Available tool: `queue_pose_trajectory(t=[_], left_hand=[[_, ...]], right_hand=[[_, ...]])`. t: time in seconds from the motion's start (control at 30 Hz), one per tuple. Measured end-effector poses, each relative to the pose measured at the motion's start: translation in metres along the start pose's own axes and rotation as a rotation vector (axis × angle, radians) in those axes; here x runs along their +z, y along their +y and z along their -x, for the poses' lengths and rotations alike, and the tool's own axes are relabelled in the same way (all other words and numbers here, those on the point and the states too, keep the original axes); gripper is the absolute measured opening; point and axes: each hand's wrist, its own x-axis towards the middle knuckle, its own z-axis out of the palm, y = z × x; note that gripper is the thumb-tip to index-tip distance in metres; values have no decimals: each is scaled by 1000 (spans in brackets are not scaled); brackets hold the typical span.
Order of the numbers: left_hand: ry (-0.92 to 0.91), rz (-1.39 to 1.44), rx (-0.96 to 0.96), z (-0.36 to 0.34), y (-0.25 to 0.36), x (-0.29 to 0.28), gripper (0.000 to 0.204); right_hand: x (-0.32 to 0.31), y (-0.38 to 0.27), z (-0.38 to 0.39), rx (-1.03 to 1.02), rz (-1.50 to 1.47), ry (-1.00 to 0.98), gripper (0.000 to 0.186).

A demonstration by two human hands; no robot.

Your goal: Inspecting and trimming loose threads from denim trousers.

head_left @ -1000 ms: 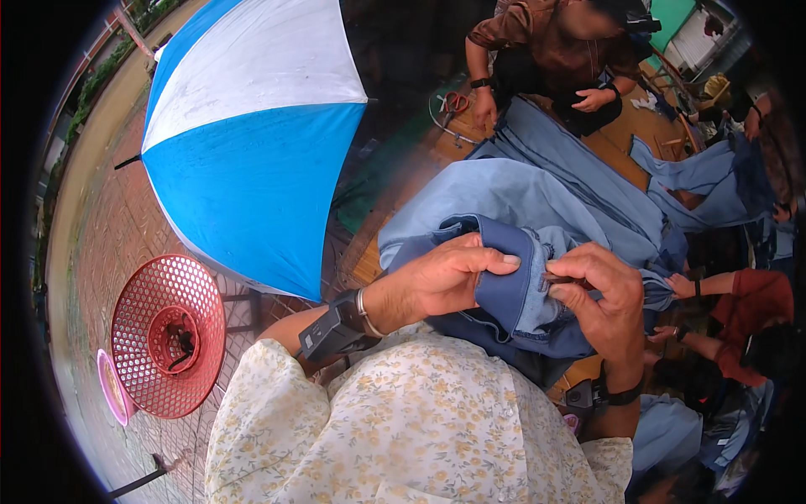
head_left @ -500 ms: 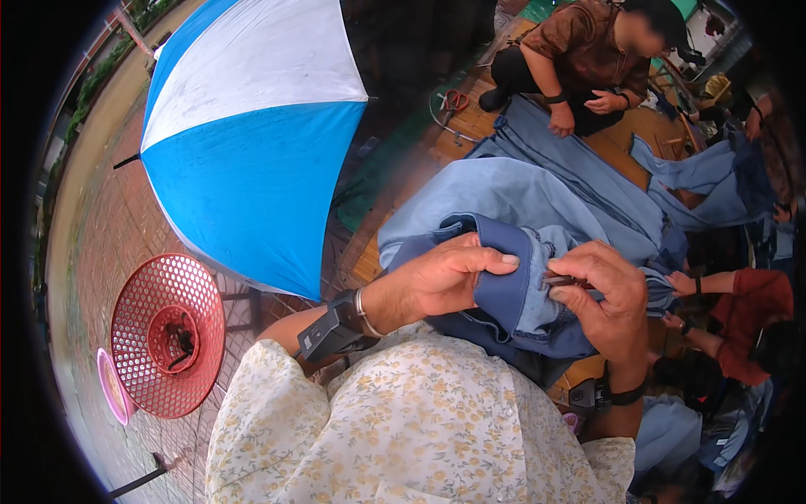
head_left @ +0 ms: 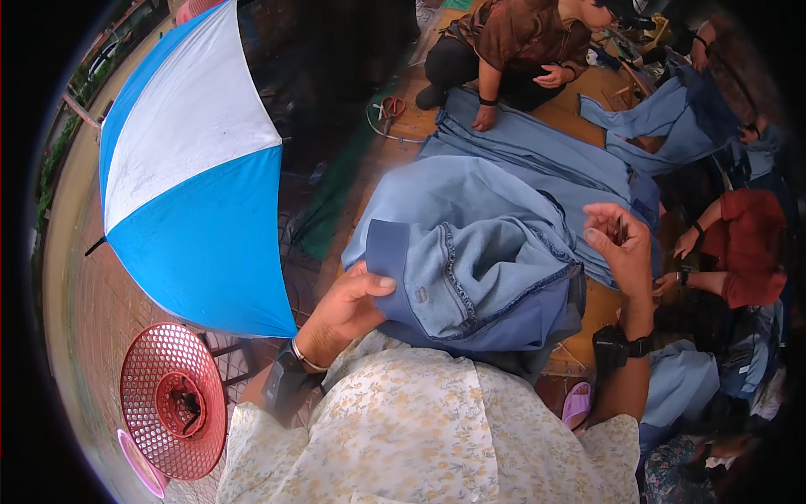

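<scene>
Denim garment (head_left: 483, 260) sat bunched at the lap (head_left: 411, 412), its dark edging (head_left: 387, 250) looking sewn on already, left hand (head_left: 346, 306) pinching that edging, right hand (head_left: 625, 250) apart, curled round some small dark thing (head_left: 620, 228), so honestly couldn't tell what was left.

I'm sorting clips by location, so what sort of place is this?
Probably an outdoor or semi-open garment work area: brick paving and an open blue-and-white umbrella on one side, a co-worker crouching beside spread pale-blue garments on the other.
</scene>
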Motion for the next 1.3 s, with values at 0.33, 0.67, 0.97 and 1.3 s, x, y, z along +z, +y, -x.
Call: queue_pose_trajectory(t=[0.33,0.67,0.97,1.3], left_hand=[[167,-177,48,-28,17,26,41],[92,-364,182,-31,51,67,34],[-392,-395,677,-48,149,143,30],[-328,-303,1027,-46,208,233,36]], right_hand=[[43,-6,-40,-44,469,-209,13],[53,8,-57,-89,832,-613,17],[-23,-86,-70,-215,-119,-119,10],[-124,-162,20,-559,-616,553,5]])
